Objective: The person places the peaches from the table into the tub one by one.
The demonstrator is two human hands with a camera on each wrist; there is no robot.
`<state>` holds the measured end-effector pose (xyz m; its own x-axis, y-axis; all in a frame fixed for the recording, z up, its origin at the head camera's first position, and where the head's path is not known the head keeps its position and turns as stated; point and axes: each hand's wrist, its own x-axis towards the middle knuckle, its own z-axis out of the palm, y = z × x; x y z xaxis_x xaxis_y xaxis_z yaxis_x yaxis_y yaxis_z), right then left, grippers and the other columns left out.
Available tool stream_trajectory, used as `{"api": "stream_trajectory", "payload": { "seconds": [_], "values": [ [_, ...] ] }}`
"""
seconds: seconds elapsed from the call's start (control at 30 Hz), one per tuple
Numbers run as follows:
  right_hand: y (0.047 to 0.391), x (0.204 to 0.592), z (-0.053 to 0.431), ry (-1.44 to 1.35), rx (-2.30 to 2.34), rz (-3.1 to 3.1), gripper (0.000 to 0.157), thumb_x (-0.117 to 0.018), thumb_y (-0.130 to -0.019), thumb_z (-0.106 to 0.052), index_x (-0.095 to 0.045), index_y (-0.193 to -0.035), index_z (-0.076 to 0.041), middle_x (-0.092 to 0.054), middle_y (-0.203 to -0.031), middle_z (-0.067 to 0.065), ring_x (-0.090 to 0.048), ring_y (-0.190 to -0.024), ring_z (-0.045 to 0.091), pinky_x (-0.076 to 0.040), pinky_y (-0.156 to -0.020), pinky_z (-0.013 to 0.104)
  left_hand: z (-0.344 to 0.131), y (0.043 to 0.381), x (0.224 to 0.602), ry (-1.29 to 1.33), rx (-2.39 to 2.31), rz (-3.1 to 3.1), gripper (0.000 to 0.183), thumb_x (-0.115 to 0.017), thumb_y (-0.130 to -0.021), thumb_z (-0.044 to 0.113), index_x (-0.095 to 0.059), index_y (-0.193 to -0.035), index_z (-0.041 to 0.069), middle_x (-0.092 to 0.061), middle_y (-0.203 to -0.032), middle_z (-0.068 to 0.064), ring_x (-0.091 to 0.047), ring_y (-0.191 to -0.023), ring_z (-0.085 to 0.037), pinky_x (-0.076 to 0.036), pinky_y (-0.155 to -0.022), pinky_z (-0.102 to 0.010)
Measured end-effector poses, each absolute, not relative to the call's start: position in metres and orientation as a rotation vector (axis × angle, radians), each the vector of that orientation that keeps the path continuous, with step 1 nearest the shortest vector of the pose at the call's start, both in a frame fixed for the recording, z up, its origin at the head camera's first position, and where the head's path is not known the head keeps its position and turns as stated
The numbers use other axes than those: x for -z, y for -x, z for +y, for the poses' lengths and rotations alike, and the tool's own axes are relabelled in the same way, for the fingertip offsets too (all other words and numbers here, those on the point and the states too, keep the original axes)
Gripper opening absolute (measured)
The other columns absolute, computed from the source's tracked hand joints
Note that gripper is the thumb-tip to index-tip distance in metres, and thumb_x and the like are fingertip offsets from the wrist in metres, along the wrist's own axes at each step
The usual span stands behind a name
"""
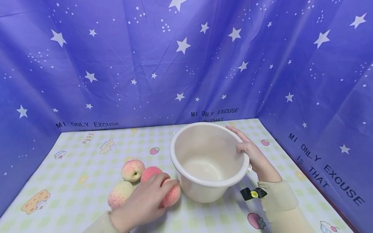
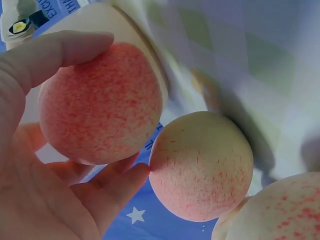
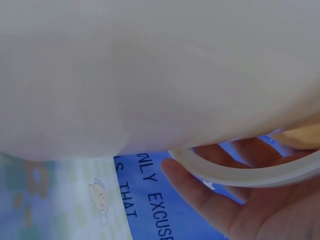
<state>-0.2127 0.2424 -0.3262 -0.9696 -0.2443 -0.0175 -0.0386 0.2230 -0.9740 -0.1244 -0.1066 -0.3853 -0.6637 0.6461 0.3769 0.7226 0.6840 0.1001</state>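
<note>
My left hand (image 1: 145, 200) holds a pinkish-red peach (image 1: 172, 194), with the thumb on one side and the fingers curled round the other, as the left wrist view shows. That peach is right at the outer wall of a cream-white bucket (image 1: 204, 191). My right hand (image 1: 254, 158) grips the bucket's right rim, thumb over the edge. The bucket's mouth faces up toward me and its inner floor shows. Close by my left hand lie a redder peach (image 1: 150, 173), partly hidden by the fingers, a pale pink peach (image 1: 133, 170) and a yellowish speckled peach (image 1: 119, 194).
A green-and-white checked cloth (image 1: 73, 200) with printed cartoons covers the table. Blue curtains (image 1: 145, 58) with stars stand along the back and sides. A white bucket handle (image 3: 240, 176) curves past my right hand. A black strap piece (image 1: 253, 193) sits by my right sleeve.
</note>
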Motion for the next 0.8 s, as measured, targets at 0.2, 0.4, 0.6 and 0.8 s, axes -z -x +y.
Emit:
{"api": "stream_trajectory", "payload": {
  "seconds": [0.2, 0.4, 0.6, 0.8],
  "values": [
    [0.2128, 0.3258, 0.2432, 0.279, 1.835, 2.314, 0.094, -0.037, -0.069, 0.004, -0.021, -0.158, -0.022, -0.031, -0.152, 0.022, -0.052, -0.107, 0.023, -0.054, -0.071, 0.034, -0.1066, 0.1234, 0.3826, 1.012, 0.402, -2.593, 0.069, -0.083, -0.064, 0.016, -0.056, -0.127, 0.024, -0.056, -0.112, 0.0, -0.056, -0.092, -0.011, -0.05, -0.066, -0.024],
    [0.2135, 0.325, 0.2445, 0.293, 1.83, 2.324, 0.094, -0.037, -0.069, 0.005, -0.02, -0.158, -0.021, -0.032, -0.151, 0.024, -0.054, -0.105, 0.022, -0.054, -0.069, 0.034, -0.1076, 0.1243, 0.3816, 0.964, 0.526, -2.595, 0.071, -0.078, -0.061, 0.011, -0.055, -0.128, 0.021, -0.052, -0.111, -0.003, -0.05, -0.082, -0.009, -0.04, -0.056, -0.016],
    [0.2139, 0.3249, 0.2443, 0.291, 1.824, 2.329, 0.094, -0.037, -0.069, 0.005, -0.02, -0.158, -0.021, -0.032, -0.15, 0.023, -0.054, -0.105, 0.022, -0.054, -0.07, 0.034, -0.1101, 0.1257, 0.3826, 0.913, 0.576, -2.552, 0.073, -0.076, -0.06, 0.015, -0.053, -0.129, 0.017, -0.049, -0.113, -0.005, -0.049, -0.091, -0.012, -0.046, -0.063, -0.018],
    [0.2139, 0.3255, 0.2435, 0.292, 1.817, 2.335, 0.094, -0.037, -0.068, 0.004, -0.021, -0.158, -0.02, -0.033, -0.15, 0.024, -0.053, -0.106, 0.023, -0.054, -0.071, 0.034, -0.1119, 0.1276, 0.382, 0.874, 0.544, -2.483, 0.076, -0.076, -0.059, 0.022, -0.053, -0.131, 0.014, -0.05, -0.114, -0.004, -0.053, -0.096, -0.016, -0.052, -0.075, -0.028]
  ]
}}
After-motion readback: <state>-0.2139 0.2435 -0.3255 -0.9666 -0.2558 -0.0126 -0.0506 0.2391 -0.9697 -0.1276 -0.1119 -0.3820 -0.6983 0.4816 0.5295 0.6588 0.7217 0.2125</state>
